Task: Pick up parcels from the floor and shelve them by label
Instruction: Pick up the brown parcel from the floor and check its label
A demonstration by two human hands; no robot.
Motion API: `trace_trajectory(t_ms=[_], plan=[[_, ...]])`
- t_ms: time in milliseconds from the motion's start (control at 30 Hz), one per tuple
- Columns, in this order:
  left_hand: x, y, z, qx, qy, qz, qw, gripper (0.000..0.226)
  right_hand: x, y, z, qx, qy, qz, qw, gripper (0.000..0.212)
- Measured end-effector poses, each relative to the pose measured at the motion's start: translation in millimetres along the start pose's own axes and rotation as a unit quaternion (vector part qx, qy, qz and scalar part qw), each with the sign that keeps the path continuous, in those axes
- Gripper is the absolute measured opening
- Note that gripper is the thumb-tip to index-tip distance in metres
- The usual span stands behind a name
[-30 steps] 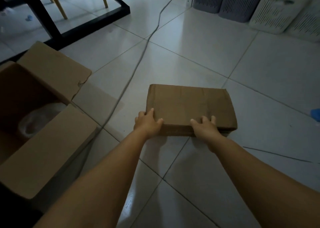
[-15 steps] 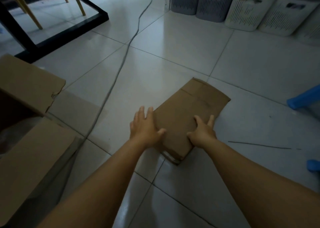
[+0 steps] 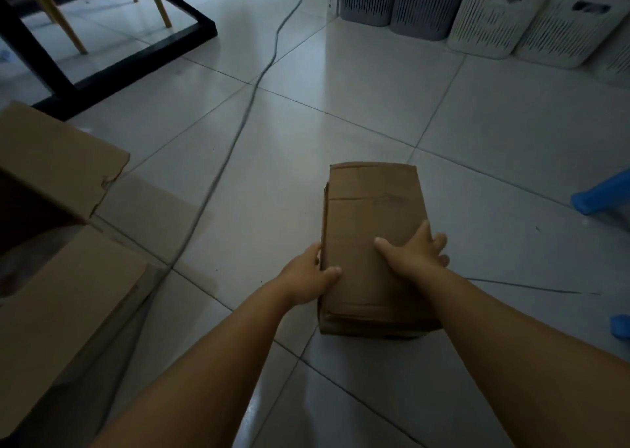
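Note:
A plain brown cardboard parcel (image 3: 373, 216) is in front of me over the white tiled floor, its long side pointing away from me. My left hand (image 3: 308, 277) grips its left edge, thumb on top and fingers around the side. My right hand (image 3: 417, 255) lies across the top near the right edge, fingers spread and curling over that side. No label shows on the faces I can see. Whether the parcel rests on the tiles or is lifted slightly, I cannot tell.
A large open cardboard box (image 3: 58, 243) stands at my left. A grey cable (image 3: 238, 130) runs across the floor. A black table frame (image 3: 136, 55) is at the far left. Slatted plastic baskets (image 3: 494, 14) line the back right. Blue plastic pieces (image 3: 600, 193) lie at the right.
The parcel has been turned from lying crosswise to pointing lengthwise away from me. My hands shifted from its near edge to its left and right sides. The view has swung right.

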State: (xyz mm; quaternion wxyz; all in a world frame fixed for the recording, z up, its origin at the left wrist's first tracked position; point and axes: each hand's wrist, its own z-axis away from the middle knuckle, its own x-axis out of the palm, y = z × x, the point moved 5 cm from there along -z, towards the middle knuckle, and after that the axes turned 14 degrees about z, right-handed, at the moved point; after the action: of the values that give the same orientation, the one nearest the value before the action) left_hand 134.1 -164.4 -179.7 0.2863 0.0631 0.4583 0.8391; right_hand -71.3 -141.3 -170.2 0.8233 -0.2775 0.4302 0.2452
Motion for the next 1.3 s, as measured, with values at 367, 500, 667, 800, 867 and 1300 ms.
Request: trace_trajectory(t_ms=[367, 500, 667, 800, 867, 1300], plan=[[-23.6, 24.1, 10.2, 0.067, 0.08, 0.189, 0.976, 0.026, 9.9, -9.0, 4.3, -0.032, -0.099, -0.138, 0.985, 0.115], [-28.1, 32.6, 18.2, 0.089, 0.12, 0.175, 0.973, 0.022, 12.1, -26.6, 11.9, -0.044, -0.137, -0.14, 0.98, 0.122], [-34.0, 41.7, 23.5, 0.102, 0.164, 0.143, 0.971, 0.093, -2.2, -68.7, 23.2, -0.128, -0.184, -0.185, 0.957, 0.108], [-27.4, 48.4, 23.6, 0.109, 0.163, 0.224, 0.955, 0.071, -15.2, -92.1, 29.7, -0.199, -0.08, -0.116, 0.97, 0.081], [-29.4, 49.8, 23.0, 0.093, 0.176, 0.248, 0.948, 0.056, -20.8, -93.1, 32.9, -0.204, -0.029, -0.086, 0.975, 0.078], [-21.7, 58.2, 27.4, 0.06, 0.134, 0.246, 0.958, 0.054, -26.1, -77.6, 40.0, -0.159, 0.079, 0.142, 0.974, 0.111]])
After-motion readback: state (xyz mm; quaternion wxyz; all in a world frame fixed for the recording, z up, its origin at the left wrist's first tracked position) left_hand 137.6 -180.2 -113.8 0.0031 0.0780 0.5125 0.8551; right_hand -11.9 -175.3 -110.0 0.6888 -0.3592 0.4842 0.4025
